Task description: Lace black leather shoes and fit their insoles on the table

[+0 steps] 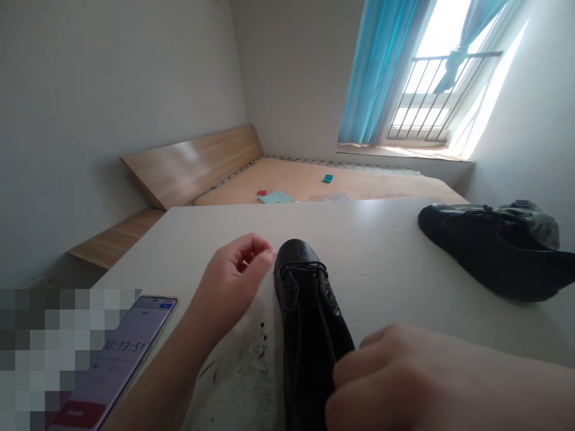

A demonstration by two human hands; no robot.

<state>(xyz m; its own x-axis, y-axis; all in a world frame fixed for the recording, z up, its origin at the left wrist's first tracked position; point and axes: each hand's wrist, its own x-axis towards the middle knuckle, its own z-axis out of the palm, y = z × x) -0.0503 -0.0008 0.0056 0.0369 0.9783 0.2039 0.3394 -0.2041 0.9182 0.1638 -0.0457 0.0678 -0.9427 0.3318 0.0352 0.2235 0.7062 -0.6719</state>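
Note:
A black lace-up shoe [302, 311] lies on the white table in front of me, its toe pointing away. My left hand [236, 275] is beside the toe on the left, fingers curled and thumb and fingertips pressed together; whatever may be in the pinch is too small to see. At the shoe's right side, closer to me, my right hand [390, 380] is closed, its fingers mostly hidden. One strand of the black shoelace [327, 323] runs down the shoe's upper into that hand. The other strand trails loosely along the left of the tongue.
A second black shoe [489, 251] with crumpled grey stuffing stands at the right of the table [377, 263]. A phone [130, 353] showing a timer lies at the left. Dark marks and crumbs dot the tabletop. Beyond is a bed [381, 182] with small items on it.

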